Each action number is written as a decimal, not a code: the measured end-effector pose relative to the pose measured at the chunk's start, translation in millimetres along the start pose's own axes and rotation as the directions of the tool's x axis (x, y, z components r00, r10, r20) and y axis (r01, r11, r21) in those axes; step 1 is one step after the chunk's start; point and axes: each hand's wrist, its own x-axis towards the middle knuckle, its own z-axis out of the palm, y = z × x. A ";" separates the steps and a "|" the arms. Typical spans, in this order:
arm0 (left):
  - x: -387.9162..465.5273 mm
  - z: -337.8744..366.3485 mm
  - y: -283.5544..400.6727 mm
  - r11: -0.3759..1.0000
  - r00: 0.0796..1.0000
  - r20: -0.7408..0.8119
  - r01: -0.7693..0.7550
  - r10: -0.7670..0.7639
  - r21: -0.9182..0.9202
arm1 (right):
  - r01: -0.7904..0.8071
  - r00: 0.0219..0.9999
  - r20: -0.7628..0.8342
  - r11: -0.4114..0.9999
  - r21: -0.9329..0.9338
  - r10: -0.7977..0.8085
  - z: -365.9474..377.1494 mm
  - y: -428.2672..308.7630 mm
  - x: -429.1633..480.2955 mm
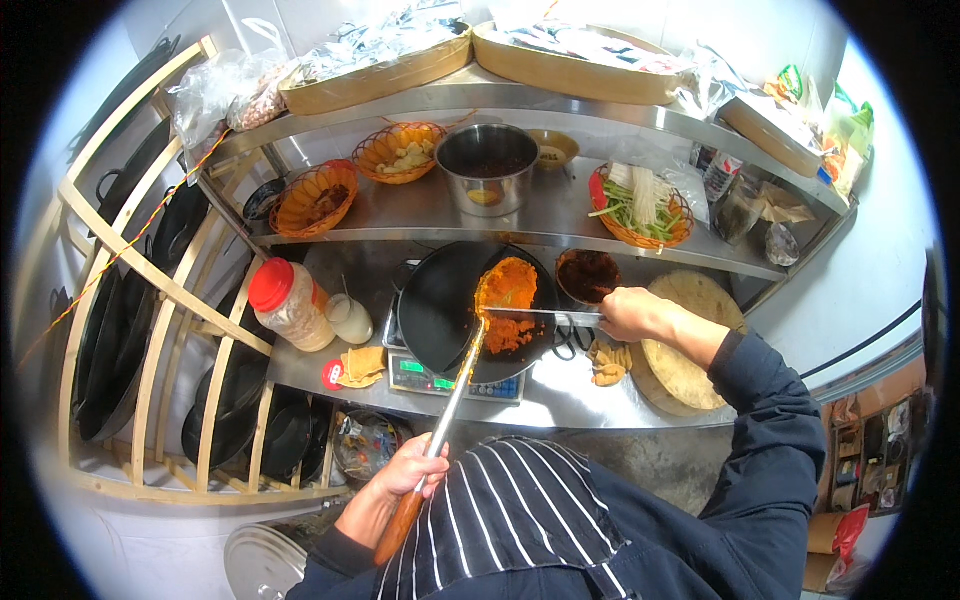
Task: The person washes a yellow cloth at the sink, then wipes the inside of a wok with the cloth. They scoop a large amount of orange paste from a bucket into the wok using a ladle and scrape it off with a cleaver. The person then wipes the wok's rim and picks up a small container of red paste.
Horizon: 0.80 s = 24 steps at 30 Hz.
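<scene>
My left hand (pixel 414 469) grips the long handle of a metal ladle (pixel 471 360) with a wooden grip end. Its bowl lies over a black wok (pixel 442 307) and holds an orange paste or mash (pixel 512 281). More of this orange food sits in the wok just below the bowl. My right hand (pixel 626 315) is closed round a thin metal tool (pixel 540 311), a knife or spatula; its far end reaches the orange food at the ladle. The wok stands on a digital scale (pixel 409 379) on the steel counter.
A bowl of dark paste (pixel 589 276) and a round wooden chopping board (pixel 694 337) are at the right. A red-lidded jar (pixel 289 304) and a glass jug (pixel 349 319) stand left. Baskets of food and a steel pot (pixel 487 169) occupy the shelf above. Wooden racks (pixel 150 337) hold woks at far left.
</scene>
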 end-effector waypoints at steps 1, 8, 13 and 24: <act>-0.2 -0.8 -0.6 1.000 1.000 -0.002 0.007 -0.007 -0.005 | 0.017 1.000 -0.009 1.000 -0.006 -0.017 1.7 2.0 -2.2; -6.8 -3.4 2.2 0.999 0.999 -0.043 -0.034 0.033 -0.022 | -0.013 0.992 -0.123 0.999 0.048 0.019 11.7 16.4 -12.1; -16.7 3.1 8.5 1.000 0.995 -0.103 -0.011 0.011 0.005 | -0.065 0.993 -0.068 0.946 0.318 0.091 14.5 26.1 -13.8; -37.8 23.6 14.5 0.997 0.993 -0.112 -0.011 0.020 0.081 | -0.293 0.943 0.303 -0.090 0.952 0.140 59.3 -27.7 -36.2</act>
